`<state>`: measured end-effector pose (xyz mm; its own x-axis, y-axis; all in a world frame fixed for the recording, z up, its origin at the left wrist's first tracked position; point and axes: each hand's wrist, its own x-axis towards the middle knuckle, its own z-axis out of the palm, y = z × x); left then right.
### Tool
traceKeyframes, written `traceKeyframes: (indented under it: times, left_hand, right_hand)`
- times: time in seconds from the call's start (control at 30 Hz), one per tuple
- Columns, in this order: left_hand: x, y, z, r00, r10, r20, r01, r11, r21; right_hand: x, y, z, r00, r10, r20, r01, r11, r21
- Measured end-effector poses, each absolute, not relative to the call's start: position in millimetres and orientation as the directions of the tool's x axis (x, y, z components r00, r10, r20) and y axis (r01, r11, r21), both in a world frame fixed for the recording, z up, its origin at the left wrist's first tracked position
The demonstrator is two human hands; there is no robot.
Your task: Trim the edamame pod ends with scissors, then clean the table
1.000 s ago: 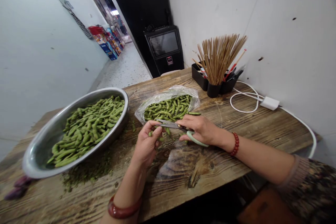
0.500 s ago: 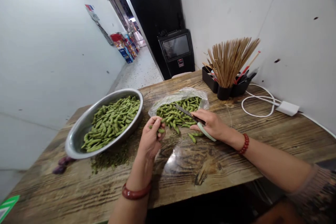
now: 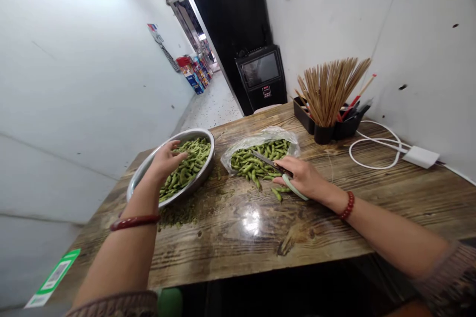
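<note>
Over the left part of a metal basin (image 3: 210,158) filled with green soybean pods (image 3: 189,166), my left hand (image 3: 166,159) is held with its fingers apart and nothing visible in them. My right hand (image 3: 297,173) grips a pair of scissors (image 3: 293,187) with pale green handles. Their dark blades point left over a clear plastic bag (image 3: 228,158) of more pods (image 3: 256,161). A few loose pods (image 3: 277,193) lie on the table just below the scissors.
Cut scraps (image 3: 180,215) are scattered on the wooden table (image 3: 230,247) by the basin. Behind the bag stands a black holder (image 3: 323,133) with wooden skewers (image 3: 327,91). A white adapter (image 3: 421,156) and its cable lie at the right, near the wall.
My left hand has moved left from beside the bag to over the basin, and the pods it pinched are no longer in it. My right hand keeps the scissors in place. The view has shifted left.
</note>
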<state>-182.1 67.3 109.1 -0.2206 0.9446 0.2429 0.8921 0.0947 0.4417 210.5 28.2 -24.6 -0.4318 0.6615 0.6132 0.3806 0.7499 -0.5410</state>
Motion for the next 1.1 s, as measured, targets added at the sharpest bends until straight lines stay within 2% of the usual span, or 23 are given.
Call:
traceKeyframes:
  times: [0.13,0.2,0.3,0.4,0.57,0.73,0.93,1.03,1.1]
  left_hand:
    - [-199.3,46.5,105.7,0.093,0.986,0.136,0.985,-0.112,0.135]
    - [-202.9,38.5,100.5,0.234,0.971,0.041,0.969,-0.236,0.073]
    - [-208.1,36.8,90.3,0.323,0.943,-0.075,0.946,-0.322,0.03]
    - [-212.2,42.3,80.5,0.32,0.942,-0.099,0.946,-0.324,-0.024]
    - [-223.1,51.3,72.7,0.313,0.95,0.007,0.947,-0.311,-0.083]
    - [-247.8,65.5,74.0,0.053,0.995,0.09,0.996,-0.046,-0.075]
    - [-265.9,85.6,76.6,-0.211,0.956,0.203,0.971,0.229,-0.07]
    - [-255.3,91.1,74.6,-0.168,0.967,0.192,0.982,0.182,-0.057]
    - [-242.8,92.9,69.3,-0.019,0.991,0.132,0.999,0.024,-0.041]
  right_hand:
    - [209.4,28.2,-27.4,-0.433,0.653,0.621,0.367,0.757,-0.54]
    - [209.1,28.5,-28.3,-0.438,0.653,0.618,0.367,0.757,-0.54]
    - [209.4,30.3,-29.8,-0.43,0.657,0.619,0.373,0.754,-0.541]
    - [210.1,32.4,-31.2,-0.418,0.664,0.62,0.376,0.748,-0.547]
    - [210.1,32.4,-32.2,-0.429,0.674,0.602,0.387,0.739,-0.552]
    - [210.6,33.3,-33.7,-0.428,0.681,0.594,0.387,0.732,-0.56]
    - [212.3,37.1,-32.8,-0.383,0.689,0.615,0.391,0.724,-0.568]
    - [211.9,35.6,-29.8,-0.384,0.701,0.601,0.401,0.713,-0.575]
    - [211.6,34.7,-28.2,-0.385,0.701,0.6,0.394,0.713,-0.58]
